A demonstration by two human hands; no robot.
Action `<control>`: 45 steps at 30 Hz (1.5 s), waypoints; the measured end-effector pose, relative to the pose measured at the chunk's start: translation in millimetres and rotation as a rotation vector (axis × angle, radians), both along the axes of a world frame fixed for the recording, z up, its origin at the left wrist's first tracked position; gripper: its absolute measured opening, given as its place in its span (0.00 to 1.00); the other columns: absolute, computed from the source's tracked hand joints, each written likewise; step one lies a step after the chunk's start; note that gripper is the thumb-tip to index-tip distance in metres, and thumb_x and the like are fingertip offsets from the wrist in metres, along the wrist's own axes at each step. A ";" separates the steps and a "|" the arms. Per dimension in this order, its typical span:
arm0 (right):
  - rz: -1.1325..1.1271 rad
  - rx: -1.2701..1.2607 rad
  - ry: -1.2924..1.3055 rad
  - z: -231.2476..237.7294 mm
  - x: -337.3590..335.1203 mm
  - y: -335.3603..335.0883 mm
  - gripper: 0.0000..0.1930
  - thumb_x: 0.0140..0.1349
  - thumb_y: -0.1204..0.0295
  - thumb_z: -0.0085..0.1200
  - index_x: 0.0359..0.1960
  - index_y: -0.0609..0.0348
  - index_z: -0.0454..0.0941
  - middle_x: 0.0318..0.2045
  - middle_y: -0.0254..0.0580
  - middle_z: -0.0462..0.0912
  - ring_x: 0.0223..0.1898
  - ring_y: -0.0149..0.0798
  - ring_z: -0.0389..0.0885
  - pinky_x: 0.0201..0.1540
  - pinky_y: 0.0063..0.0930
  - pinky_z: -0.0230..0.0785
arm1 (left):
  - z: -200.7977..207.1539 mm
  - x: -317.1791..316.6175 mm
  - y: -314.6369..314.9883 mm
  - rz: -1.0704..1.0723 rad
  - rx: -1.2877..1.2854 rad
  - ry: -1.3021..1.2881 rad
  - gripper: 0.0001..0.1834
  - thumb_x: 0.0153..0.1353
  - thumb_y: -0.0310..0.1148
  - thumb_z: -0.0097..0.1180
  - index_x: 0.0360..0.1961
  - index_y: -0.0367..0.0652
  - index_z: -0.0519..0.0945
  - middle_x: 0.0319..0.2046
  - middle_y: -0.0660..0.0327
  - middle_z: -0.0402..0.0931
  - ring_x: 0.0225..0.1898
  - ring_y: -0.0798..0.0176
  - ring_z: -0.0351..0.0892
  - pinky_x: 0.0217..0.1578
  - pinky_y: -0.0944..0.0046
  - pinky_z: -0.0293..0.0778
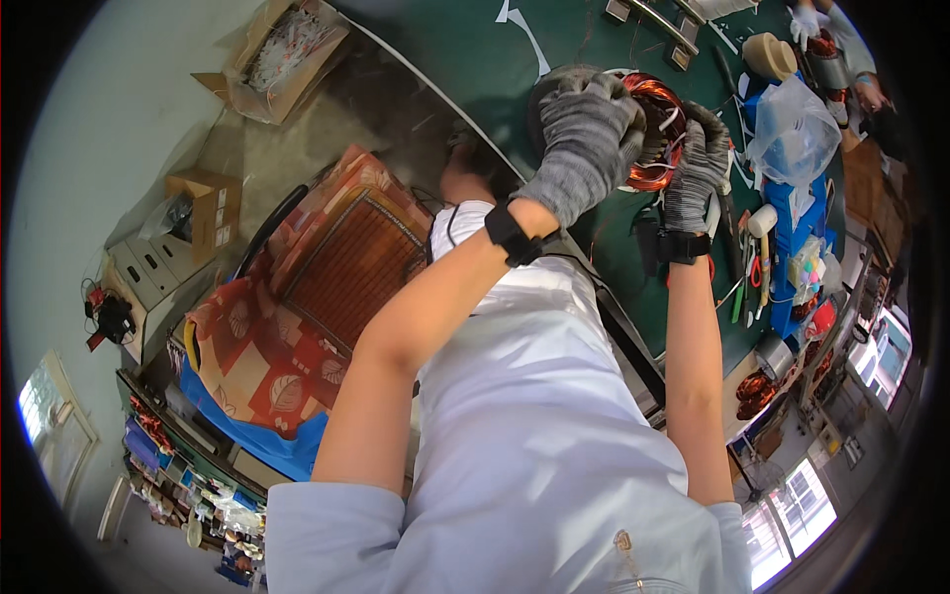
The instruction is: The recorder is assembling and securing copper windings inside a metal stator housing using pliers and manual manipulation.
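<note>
A motor stator [653, 91] with orange-red copper windings and short white strips stands on the green tabletop [475, 49]. My left hand [591, 134], in a grey knitted glove, lies curled on its left side. My right hand [699, 158], gloved the same way, grips the windings at its right edge. Both hands touch the stator, and some fingertips are hidden behind it or inside it. A dark round part [546, 99] shows partly behind my left hand.
On the right lie a white-headed mallet [762, 220], red-handled scissors [755, 272], blue bins [789, 247] and a plastic bag [795, 129]. A tan tape roll [770, 56] stands farther back. Another person's gloved hand [807, 22] is near a second stator [827, 67]. A cushioned chair [341, 267] stands left.
</note>
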State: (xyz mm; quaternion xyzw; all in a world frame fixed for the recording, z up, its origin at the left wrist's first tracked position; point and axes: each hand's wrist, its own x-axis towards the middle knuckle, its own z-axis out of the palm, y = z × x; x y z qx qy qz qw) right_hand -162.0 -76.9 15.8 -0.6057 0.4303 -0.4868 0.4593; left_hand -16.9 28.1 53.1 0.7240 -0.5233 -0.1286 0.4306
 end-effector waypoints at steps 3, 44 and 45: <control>0.013 0.019 -0.031 2.8 2.5 -0.1 0.07 0.59 0.82 0.46 0.39 0.64 0.73 0.38 0.40 0.79 0.39 0.31 0.77 0.46 0.23 0.70 | 2.0 -10.2 0.5 -0.024 -0.043 -0.063 0.09 0.43 0.38 0.59 0.29 0.55 0.80 0.41 0.60 0.72 0.46 0.52 0.68 0.48 0.51 0.62; -0.049 -0.367 0.786 41.4 13.0 22.2 0.18 0.50 0.58 0.56 0.38 0.57 0.77 0.31 0.49 0.79 0.35 0.48 0.77 0.42 0.38 0.67 | 16.3 71.0 -71.8 -0.654 0.107 0.028 0.16 0.53 0.36 0.59 0.42 0.40 0.78 0.44 0.58 0.74 0.44 0.62 0.74 0.45 0.66 0.70; -0.003 -0.363 0.877 42.8 15.6 19.7 0.20 0.49 0.54 0.56 0.38 0.55 0.78 0.31 0.49 0.79 0.35 0.50 0.77 0.42 0.39 0.67 | 11.8 68.0 -66.8 -0.682 0.112 0.008 0.16 0.53 0.36 0.59 0.42 0.40 0.78 0.44 0.58 0.74 0.44 0.62 0.74 0.45 0.66 0.70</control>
